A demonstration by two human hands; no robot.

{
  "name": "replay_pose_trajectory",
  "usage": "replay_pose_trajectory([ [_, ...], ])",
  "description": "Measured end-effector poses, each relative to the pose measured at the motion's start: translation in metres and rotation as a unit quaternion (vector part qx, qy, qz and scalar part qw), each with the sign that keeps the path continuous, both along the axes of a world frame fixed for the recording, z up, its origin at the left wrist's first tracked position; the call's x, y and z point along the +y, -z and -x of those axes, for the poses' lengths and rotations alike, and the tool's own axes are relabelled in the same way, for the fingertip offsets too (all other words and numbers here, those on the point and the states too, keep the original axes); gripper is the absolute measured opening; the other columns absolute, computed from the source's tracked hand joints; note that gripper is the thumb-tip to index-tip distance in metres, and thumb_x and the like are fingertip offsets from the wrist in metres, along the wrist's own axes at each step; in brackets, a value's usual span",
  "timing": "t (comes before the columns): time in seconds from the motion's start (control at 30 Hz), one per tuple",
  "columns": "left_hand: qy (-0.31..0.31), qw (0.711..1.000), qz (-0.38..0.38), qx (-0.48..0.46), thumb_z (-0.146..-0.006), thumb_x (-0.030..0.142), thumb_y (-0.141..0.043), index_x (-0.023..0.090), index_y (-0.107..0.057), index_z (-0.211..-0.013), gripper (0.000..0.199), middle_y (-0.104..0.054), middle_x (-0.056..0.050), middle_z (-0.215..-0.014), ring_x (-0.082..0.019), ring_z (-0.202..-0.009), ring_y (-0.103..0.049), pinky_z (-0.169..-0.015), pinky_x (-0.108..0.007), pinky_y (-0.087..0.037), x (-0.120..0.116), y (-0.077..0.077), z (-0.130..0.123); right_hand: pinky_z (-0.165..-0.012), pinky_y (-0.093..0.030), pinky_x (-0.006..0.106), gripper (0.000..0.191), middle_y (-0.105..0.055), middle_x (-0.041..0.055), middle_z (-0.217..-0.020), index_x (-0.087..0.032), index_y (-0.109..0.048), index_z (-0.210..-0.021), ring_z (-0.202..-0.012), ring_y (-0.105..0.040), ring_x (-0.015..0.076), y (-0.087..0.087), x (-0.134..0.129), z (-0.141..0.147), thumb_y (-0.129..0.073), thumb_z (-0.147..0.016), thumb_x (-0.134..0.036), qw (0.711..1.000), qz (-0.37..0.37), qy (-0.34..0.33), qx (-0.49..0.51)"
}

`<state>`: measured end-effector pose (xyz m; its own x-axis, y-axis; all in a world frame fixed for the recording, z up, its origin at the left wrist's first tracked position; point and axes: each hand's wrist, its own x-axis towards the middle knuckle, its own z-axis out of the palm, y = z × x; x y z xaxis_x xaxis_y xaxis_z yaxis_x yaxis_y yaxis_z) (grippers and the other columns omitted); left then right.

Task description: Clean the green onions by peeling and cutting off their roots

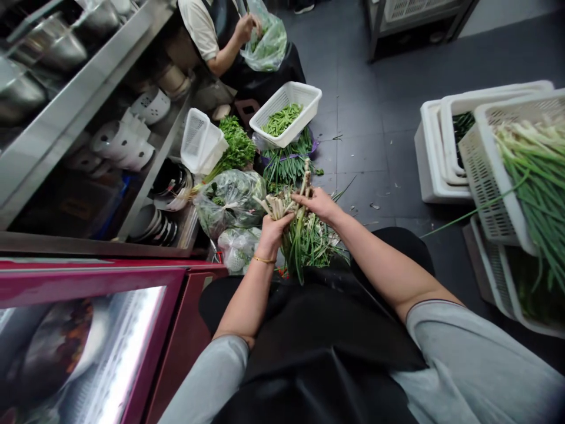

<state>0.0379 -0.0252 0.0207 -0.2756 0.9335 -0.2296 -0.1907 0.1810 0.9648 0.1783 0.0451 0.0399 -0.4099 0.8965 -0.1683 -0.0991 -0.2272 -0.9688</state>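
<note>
My left hand point(274, 231) is wrapped round a bunch of green onions point(279, 206), their pale root ends pointing up and away from me. Beside it, my right hand point(318, 203) has its thumb and fingers closed on a stalk with a brownish root end point(306, 171), which stands upright. Green leaves hang below both hands. Under them lies a loose heap of green onions and trimmings point(324, 241).
White basket of green pods point(314, 103) ahead; leafy greens point(236, 141) and bagged vegetables point(229, 197) at left. Metal shelving point(88, 82) and a red-framed cabinet point(176, 294) line the left side. Stacked baskets with green onions point(489, 171) stand right. Another person's hand point(247, 28) holds a bag.
</note>
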Motion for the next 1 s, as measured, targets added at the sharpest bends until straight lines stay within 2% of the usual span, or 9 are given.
replay_pose_trajectory([
  [0.07, -0.046, 0.999, -0.004, -0.005, -0.050, 0.029, -0.085, 0.011, -0.068, -0.069, 0.031, -0.057, 0.003, -0.056, -0.005, -0.046, -0.046, -0.045, -0.019, -0.033, 0.000, 0.001, 0.008, -0.042, -0.044, 0.021, 0.032, -0.063, 0.0020, -0.063, -0.014, -0.059, -0.076, -0.052, -0.060, 0.0125, 0.002, 0.002, -0.006, -0.074, -0.073, -0.043, 0.999, 0.025, -0.030, -0.035],
  [0.13, -0.069, 0.998, 0.002, -0.013, -0.049, 0.030, -0.085, 0.011, -0.068, -0.071, 0.033, -0.058, 0.003, -0.055, -0.005, -0.045, -0.046, -0.043, -0.019, -0.033, -0.002, 0.000, 0.018, -0.043, -0.045, 0.023, 0.028, -0.064, 0.0031, -0.062, -0.013, -0.060, -0.079, -0.049, -0.059, 0.0132, 0.005, 0.007, -0.016, -0.068, -0.079, -0.041, 0.997, 0.023, -0.021, -0.075],
  [0.27, -0.062, 0.997, 0.025, -0.043, -0.046, 0.030, -0.086, 0.010, -0.068, -0.071, 0.036, -0.055, 0.004, -0.053, -0.004, -0.040, -0.041, -0.038, -0.019, -0.028, -0.008, -0.005, 0.030, -0.052, -0.047, 0.024, 0.035, -0.065, 0.0041, -0.062, -0.012, -0.067, -0.087, -0.050, -0.057, 0.0118, 0.012, 0.013, -0.021, -0.061, -0.082, -0.046, 0.987, -0.092, 0.045, -0.128],
  [0.43, -0.053, 0.997, 0.017, -0.050, -0.046, 0.032, -0.085, 0.011, -0.065, -0.070, 0.038, -0.056, 0.003, -0.055, -0.004, -0.039, -0.043, -0.036, -0.019, -0.031, -0.008, -0.005, 0.024, -0.063, -0.046, 0.025, 0.034, -0.070, 0.0040, -0.075, -0.012, -0.072, -0.080, -0.070, -0.062, 0.0157, 0.028, -0.008, 0.014, -0.074, -0.067, -0.044, 0.968, -0.170, -0.086, -0.164],
  [0.53, -0.044, 0.999, 0.019, 0.005, -0.050, 0.036, -0.084, 0.011, -0.066, -0.072, 0.038, -0.057, 0.003, -0.054, -0.006, -0.039, -0.045, -0.037, -0.020, -0.036, -0.007, 0.000, 0.023, -0.059, -0.043, 0.023, 0.028, -0.067, 0.0035, -0.069, -0.011, -0.070, -0.074, -0.065, -0.059, 0.0140, 0.036, -0.015, 0.025, -0.071, -0.068, -0.038, 0.966, -0.173, -0.088, -0.171],
  [0.67, -0.005, 0.996, 0.014, 0.087, -0.055, 0.035, -0.082, 0.010, -0.067, -0.075, 0.035, -0.057, 0.003, -0.053, -0.007, -0.040, -0.049, -0.039, -0.020, -0.038, -0.007, 0.004, 0.026, -0.053, -0.039, 0.021, 0.015, -0.062, 0.0016, -0.058, -0.011, -0.066, -0.064, -0.054, -0.052, 0.0101, 0.036, -0.006, 0.018, -0.065, -0.067, -0.026, 0.970, -0.148, -0.085, -0.172],
  [0.83, 0.078, 0.996, 0.034, 0.029, -0.054, 0.035, -0.082, 0.011, -0.065, -0.071, 0.034, -0.058, 0.002, -0.055, -0.007, -0.041, -0.049, -0.039, -0.022, -0.040, -0.006, 0.003, 0.015, -0.049, -0.035, 0.022, 0.013, -0.055, -0.0017, -0.054, -0.014, -0.059, -0.060, -0.049, -0.045, 0.0079, 0.023, 0.002, 0.003, -0.062, -0.065, -0.026, 0.985, -0.099, -0.054, -0.134],
  [0.9, 0.064, 0.998, 0.029, 0.000, -0.052, 0.035, -0.083, 0.011, -0.064, -0.070, 0.036, -0.058, 0.002, -0.056, -0.006, -0.040, -0.047, -0.039, -0.021, -0.039, -0.003, 0.002, 0.010, -0.048, -0.033, 0.022, 0.018, -0.051, -0.0031, -0.052, -0.014, -0.057, -0.060, -0.047, -0.042, 0.0073, 0.019, 0.000, 0.000, -0.062, -0.067, -0.031, 0.988, -0.088, -0.058, -0.113],
  [1.0, -0.001, 1.000, 0.007, -0.018, -0.050, 0.035, -0.084, 0.011, -0.063, -0.069, 0.037, -0.057, 0.002, -0.055, -0.005, -0.039, -0.046, -0.038, -0.021, -0.037, 0.003, 0.000, 0.011, -0.045, -0.030, 0.022, 0.027, -0.045, -0.0054, -0.047, -0.016, -0.057, -0.063, -0.043, -0.038, 0.0070, 0.018, -0.006, -0.002, -0.064, -0.071, -0.041, 0.984, -0.067, -0.119, -0.115],
])
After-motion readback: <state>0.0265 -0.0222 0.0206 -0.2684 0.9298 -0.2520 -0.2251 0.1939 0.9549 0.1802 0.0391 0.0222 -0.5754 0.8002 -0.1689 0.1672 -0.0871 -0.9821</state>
